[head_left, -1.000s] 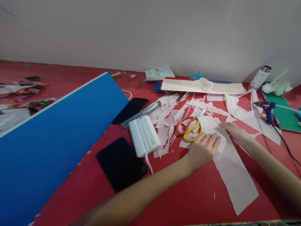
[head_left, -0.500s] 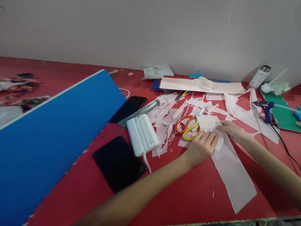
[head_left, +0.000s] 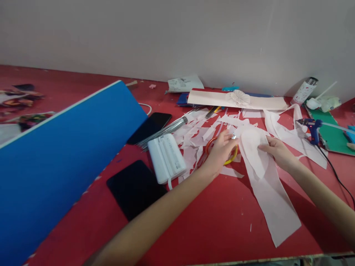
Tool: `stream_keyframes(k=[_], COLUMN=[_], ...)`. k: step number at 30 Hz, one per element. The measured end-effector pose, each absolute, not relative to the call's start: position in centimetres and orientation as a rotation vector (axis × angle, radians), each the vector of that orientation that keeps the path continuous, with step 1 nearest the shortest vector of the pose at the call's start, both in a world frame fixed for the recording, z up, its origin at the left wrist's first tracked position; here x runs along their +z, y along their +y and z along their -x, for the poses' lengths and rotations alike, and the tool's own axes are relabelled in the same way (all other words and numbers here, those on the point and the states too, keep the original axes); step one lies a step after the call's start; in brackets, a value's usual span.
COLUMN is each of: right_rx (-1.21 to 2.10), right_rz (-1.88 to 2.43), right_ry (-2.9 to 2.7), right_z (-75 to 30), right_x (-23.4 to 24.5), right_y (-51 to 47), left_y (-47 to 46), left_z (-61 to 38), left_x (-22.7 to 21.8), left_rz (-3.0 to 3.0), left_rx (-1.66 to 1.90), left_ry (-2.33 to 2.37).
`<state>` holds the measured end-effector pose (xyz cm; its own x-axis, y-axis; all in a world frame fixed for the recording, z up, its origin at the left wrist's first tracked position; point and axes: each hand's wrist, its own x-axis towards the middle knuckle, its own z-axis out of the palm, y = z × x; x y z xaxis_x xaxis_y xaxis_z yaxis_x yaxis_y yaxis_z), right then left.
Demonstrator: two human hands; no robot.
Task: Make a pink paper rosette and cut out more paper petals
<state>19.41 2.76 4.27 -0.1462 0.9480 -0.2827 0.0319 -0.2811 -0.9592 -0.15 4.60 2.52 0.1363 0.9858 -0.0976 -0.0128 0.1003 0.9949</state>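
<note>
My left hand (head_left: 220,150) lies over the orange and yellow scissors (head_left: 232,158) among the white scraps, fingers curled round the handles. My right hand (head_left: 277,150) pinches the folded upper part of a long pale pink paper strip (head_left: 273,199) and holds it lifted off the red table (head_left: 216,229). The strip's lower end lies flat toward the table's near edge.
A white power bank (head_left: 166,157) and two dark phones (head_left: 134,188) (head_left: 149,127) lie left of the scissors. A blue board (head_left: 61,159) leans at the left. Metal wires (head_left: 166,129), paper scraps (head_left: 199,136), a blue glue gun (head_left: 312,129) with cord, a can (head_left: 303,90) and a green mat (head_left: 335,135) lie around.
My left hand left the pink strip and moved up-left onto the scissors. My right hand folded the strip's upper end back and raised it.
</note>
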Motion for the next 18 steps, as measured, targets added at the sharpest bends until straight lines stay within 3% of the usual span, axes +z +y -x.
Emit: stream_keyframes(k=[5,18], right_rx=[1.417,1.535], right_rz=[1.323,1.288], right_ry=[-1.326,-1.22], right_z=[-19.2,-18.7], right_x=[4.9,6.0], right_y=[1.9,4.3], left_y=[3.7,3.9], left_z=[-0.9,-1.1], left_x=[3.4,4.4], left_rz=[-1.013,-1.384], left_rx=[0.911,1.012], left_ry=[0.891,1.086])
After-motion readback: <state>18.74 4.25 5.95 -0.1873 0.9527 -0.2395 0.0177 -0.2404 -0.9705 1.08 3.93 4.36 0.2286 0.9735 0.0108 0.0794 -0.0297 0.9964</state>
